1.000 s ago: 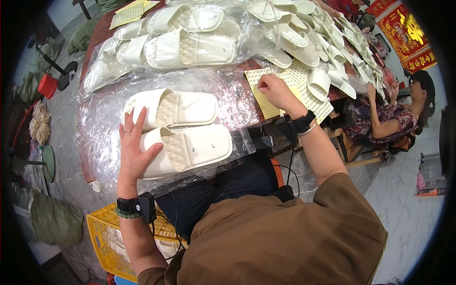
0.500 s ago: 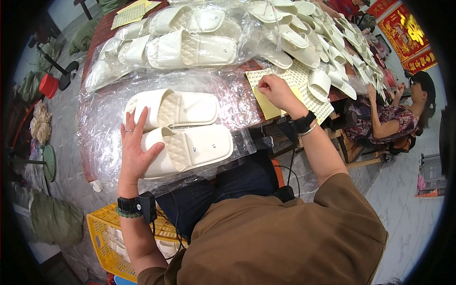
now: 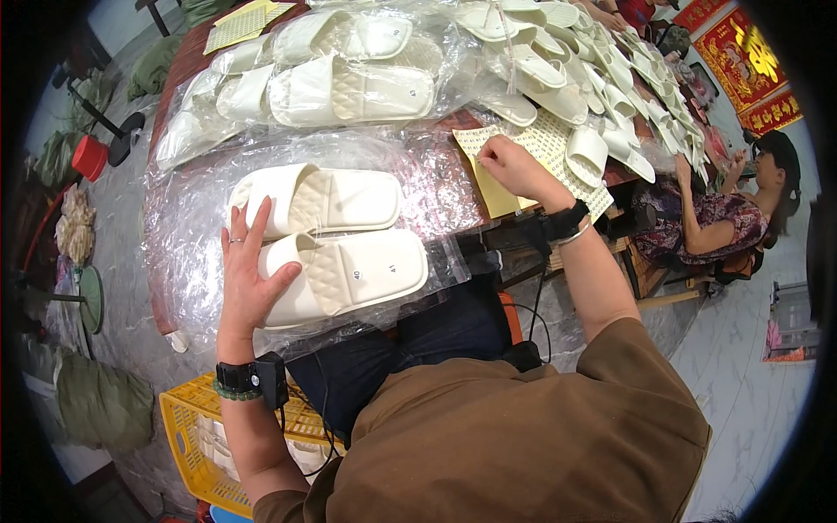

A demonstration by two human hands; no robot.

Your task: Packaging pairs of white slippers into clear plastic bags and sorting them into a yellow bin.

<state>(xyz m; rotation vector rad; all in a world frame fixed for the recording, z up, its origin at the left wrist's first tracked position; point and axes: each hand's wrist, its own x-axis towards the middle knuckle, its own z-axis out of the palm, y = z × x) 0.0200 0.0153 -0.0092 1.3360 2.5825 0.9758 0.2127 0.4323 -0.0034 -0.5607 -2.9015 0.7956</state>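
My left hand (image 3: 252,277) lies with fingers spread over the straps of a pair of white slippers, pressing on both the far slipper (image 3: 362,199) and the near slipper (image 3: 384,266). The pair rests side by side on clear plastic bags (image 3: 187,253), toes to the left. Small printed stickers sit on the near insole. To the right, my right hand (image 3: 516,168) is closed in a pinch over a yellow sticker sheet (image 3: 497,193); anything between the fingertips is too small to make out. More sheets of stickers (image 3: 554,139) lie under and beside that hand.
Bagged white slippers (image 3: 353,91) line the far side of the table, and a heap of loose slippers (image 3: 558,78) spreads to the far right. A yellow crate (image 3: 187,436) holding slippers stands at lower left. Another person (image 3: 715,213) sits at the right.
My right hand has shifted slightly to the right over the sticker sheet, whose near edge has moved a little. The left hand and the slippers have stayed put.
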